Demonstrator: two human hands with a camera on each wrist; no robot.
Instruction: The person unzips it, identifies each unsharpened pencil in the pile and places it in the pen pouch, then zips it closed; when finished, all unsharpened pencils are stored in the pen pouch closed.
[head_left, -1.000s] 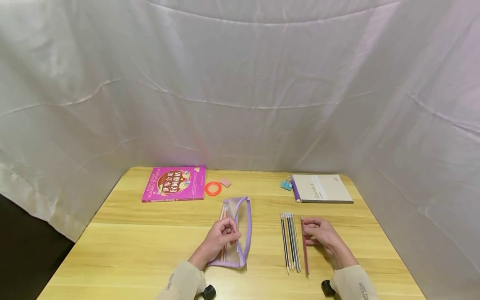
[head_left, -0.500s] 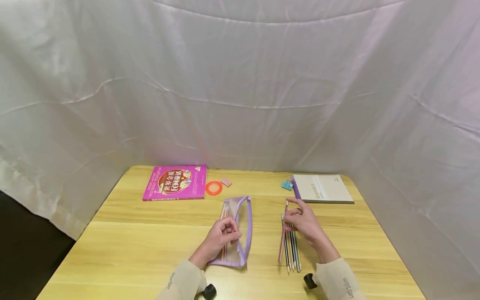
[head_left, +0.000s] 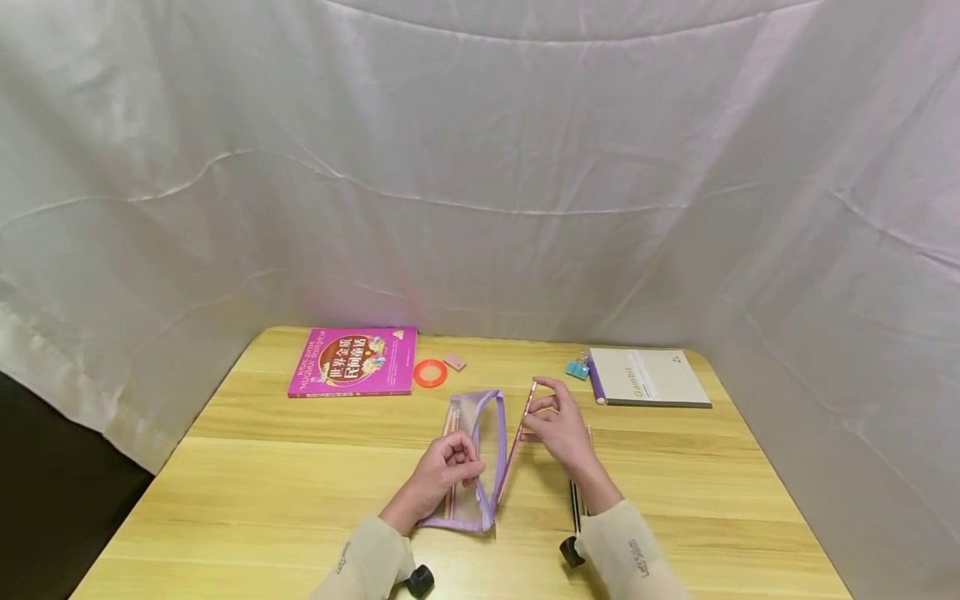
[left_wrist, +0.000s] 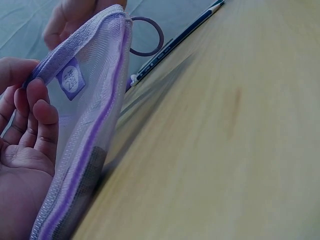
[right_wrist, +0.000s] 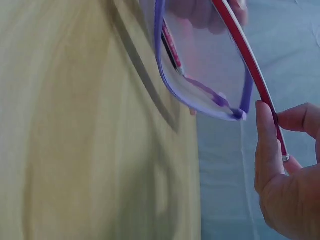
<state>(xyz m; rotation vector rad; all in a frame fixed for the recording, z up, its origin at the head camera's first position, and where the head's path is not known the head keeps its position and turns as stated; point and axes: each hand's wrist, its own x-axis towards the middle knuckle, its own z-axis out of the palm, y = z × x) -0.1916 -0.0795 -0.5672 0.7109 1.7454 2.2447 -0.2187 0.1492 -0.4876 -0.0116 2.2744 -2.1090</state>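
Note:
A mesh pencil case [head_left: 502,437] with purple edging stands with its mouth agape, and pencils [head_left: 451,423] show inside through the mesh. Thumb and fingers of my left hand [head_left: 444,473] pinch its near rim, as the left wrist view also shows. My right hand [head_left: 558,427] pinches a red pencil [right_wrist: 246,50] close to its end. That pencil slants down beside the case's right edge in the head view. In the right wrist view it overlaps the case's mouth. More pencils [head_left: 575,505] lie on the table, mostly hidden under my right forearm.
At the back left of the wooden table [head_left: 300,467] lies a pink book [head_left: 390,367], with an orange ring [head_left: 431,384] and a pink eraser [head_left: 455,362] beside it. A blue binder clip [head_left: 577,368], purple pen [head_left: 596,382] and notebook [head_left: 667,383] lie back right.
My right hand has lifted the red pencil from beside the row of pencils and carried it left to the pencil case, tilting it. My left hand keeps its hold on the rim.

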